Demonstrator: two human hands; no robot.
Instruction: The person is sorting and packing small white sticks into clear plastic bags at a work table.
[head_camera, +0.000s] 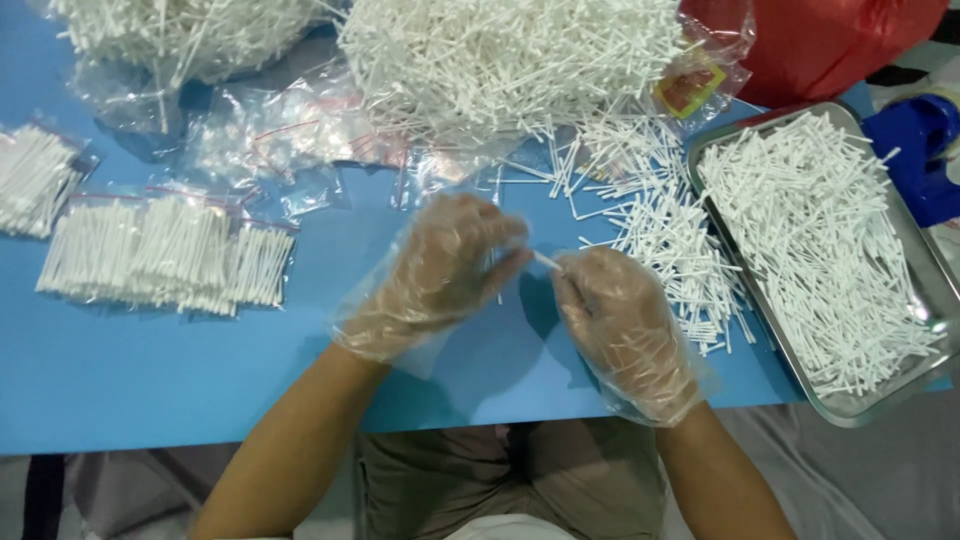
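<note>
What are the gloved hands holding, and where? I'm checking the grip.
A thin white stick, pinched between the left hand and right hand, one end at each hand's fingers.

Both gloved hands meet over the blue bench (150, 380): left hand (440, 275) and right hand (620, 330) pinch one swab (546, 262) between them. Loose swabs (670, 240) lie beside a full tray (930, 300); bagged bundles (170, 255) sit left.

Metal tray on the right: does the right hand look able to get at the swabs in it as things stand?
Probably yes. The metal tray lies open-topped just right of the right hand, with only loose swabs on the blue table between them. That hand does pinch a swab together with the left hand.
</note>
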